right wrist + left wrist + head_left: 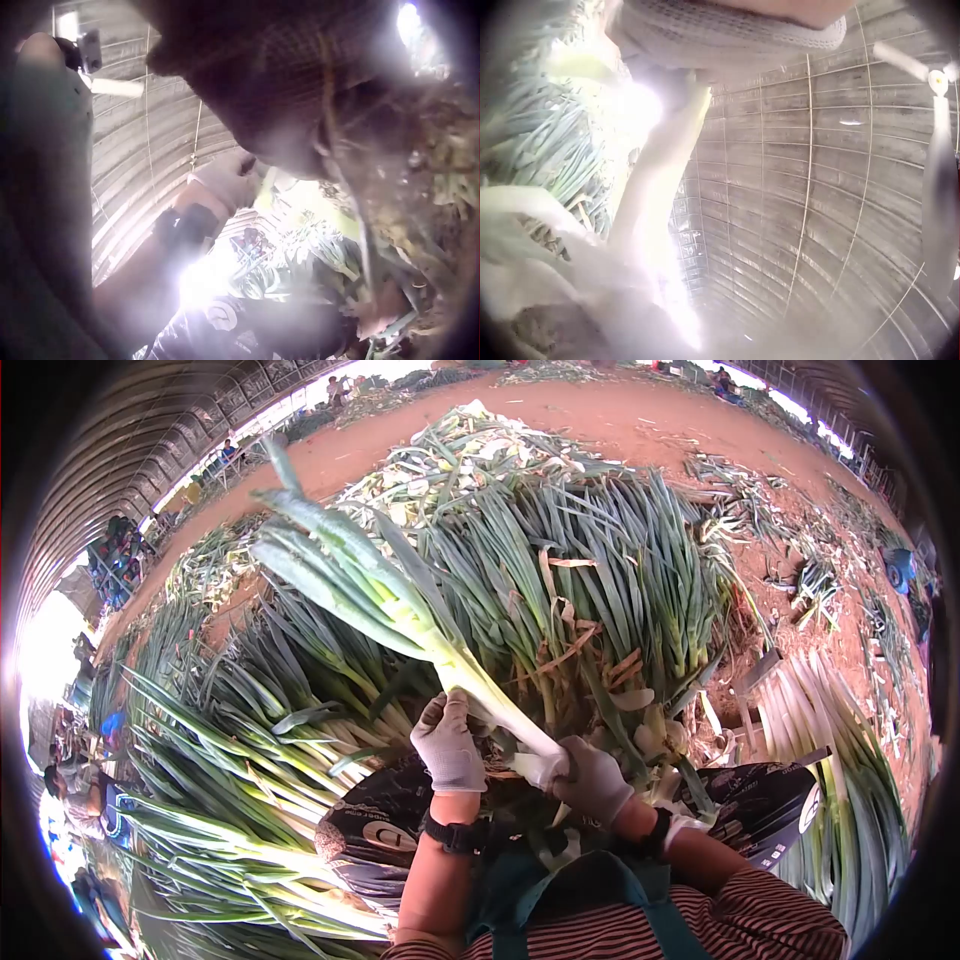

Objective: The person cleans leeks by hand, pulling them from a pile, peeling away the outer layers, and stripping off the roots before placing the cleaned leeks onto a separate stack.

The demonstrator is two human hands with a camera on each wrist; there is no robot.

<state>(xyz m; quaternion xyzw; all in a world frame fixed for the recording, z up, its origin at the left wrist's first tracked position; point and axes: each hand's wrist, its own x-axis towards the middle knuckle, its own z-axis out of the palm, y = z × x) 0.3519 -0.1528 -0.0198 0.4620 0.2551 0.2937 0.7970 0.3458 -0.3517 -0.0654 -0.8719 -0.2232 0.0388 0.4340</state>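
A large leek [440, 643] with green leaves and a pale stalk slants from the upper left down to the person's lap. The gloved left hand [450, 745] grips its stalk partway down, fingers curled round it. At the white root end, the gloved right hand [592, 780] holds the stalk. In the left wrist view the pale stalk [656, 172] runs below the left hand [720, 37], overexposed in part. The right wrist view shows the left hand [229, 180] on the leek, while the dark, blurred right hand [277, 75] fills the top.
Rows of leeks [620, 570] lie in front, with more leeks [230, 760] at the left. Pale-stalked leeks [825, 740] lie at the right. A black printed sheet [375, 825] covers the lap. Trimmed scraps [460, 455] are heaped behind, on reddish ground [590, 408].
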